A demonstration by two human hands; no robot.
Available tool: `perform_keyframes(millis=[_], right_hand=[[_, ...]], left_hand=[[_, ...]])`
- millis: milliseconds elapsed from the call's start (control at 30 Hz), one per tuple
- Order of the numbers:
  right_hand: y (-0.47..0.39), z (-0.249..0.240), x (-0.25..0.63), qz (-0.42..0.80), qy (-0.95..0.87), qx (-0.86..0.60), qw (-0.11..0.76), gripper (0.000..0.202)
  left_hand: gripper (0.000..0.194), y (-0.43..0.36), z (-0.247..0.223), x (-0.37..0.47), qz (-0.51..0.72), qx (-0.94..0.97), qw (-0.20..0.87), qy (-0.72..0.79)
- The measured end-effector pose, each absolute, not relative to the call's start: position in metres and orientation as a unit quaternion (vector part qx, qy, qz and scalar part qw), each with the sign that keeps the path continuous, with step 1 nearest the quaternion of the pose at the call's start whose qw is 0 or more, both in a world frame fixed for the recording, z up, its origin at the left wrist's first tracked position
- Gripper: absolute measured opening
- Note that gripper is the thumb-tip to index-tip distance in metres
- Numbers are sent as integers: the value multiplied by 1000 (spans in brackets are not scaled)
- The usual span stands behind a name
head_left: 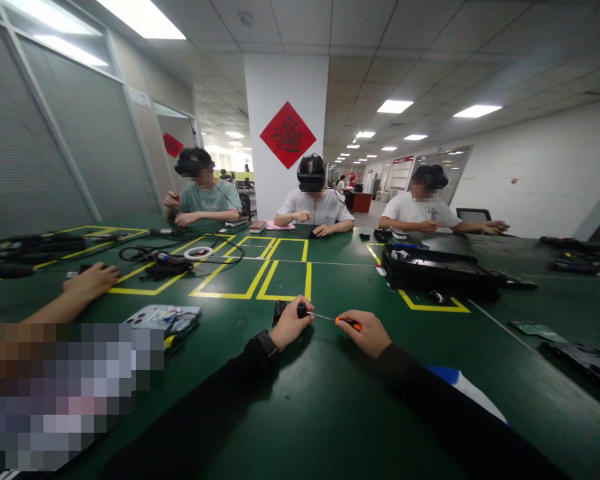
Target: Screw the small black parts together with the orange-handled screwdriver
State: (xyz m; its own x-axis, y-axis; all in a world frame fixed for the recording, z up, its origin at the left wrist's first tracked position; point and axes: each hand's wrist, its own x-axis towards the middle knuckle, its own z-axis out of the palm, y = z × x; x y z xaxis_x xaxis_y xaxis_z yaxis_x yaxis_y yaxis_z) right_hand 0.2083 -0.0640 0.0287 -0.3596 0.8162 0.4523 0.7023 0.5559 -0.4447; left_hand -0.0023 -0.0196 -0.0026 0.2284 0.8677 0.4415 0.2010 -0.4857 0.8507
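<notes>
Over the green table (300, 413), my left hand (290, 327) is closed around a small black part (279, 311), whose kind I cannot make out because the fingers cover most of it. A screwdriver (349, 323) with an orange and black handle is gripped in my right hand (370, 335). Its thin metal shaft points left and reaches the black part at my left fingers. Whether the tip sits in a screw is too small to tell. A black band is on my left wrist.
Yellow tape (283, 298) marks rectangles ahead. A long black housing (440, 270) lies right, with circuit boards (540, 331) beyond my right arm. Cables (170, 257) and a clear case (165, 319) lie left. A co-worker's hand (93, 279) is at left; three people sit opposite.
</notes>
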Motion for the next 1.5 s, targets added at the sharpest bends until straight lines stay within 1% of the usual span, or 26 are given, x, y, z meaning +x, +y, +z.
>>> perform_keyframes(millis=[300,633,900,1200,1333,1500], right_hand=[[-65,30,208,105,-820,-462,320,28],[-51,15,209,133,-818,-443,343,19],[-50,10,208,154,-813,-439,350,19],[-49,16,208,115,-823,-447,330,15],[-52,17,208,125,-821,-443,338,15],[-50,14,208,133,-813,-463,328,14]], left_hand=[[15,-21,-2,-2,489,709,337,382],[16,-22,1,-2,489,709,334,383],[20,-24,3,0,487,707,339,386],[20,-24,3,-1,494,687,372,382],[19,-25,4,-1,501,678,374,387],[18,-26,5,0,498,677,380,386]])
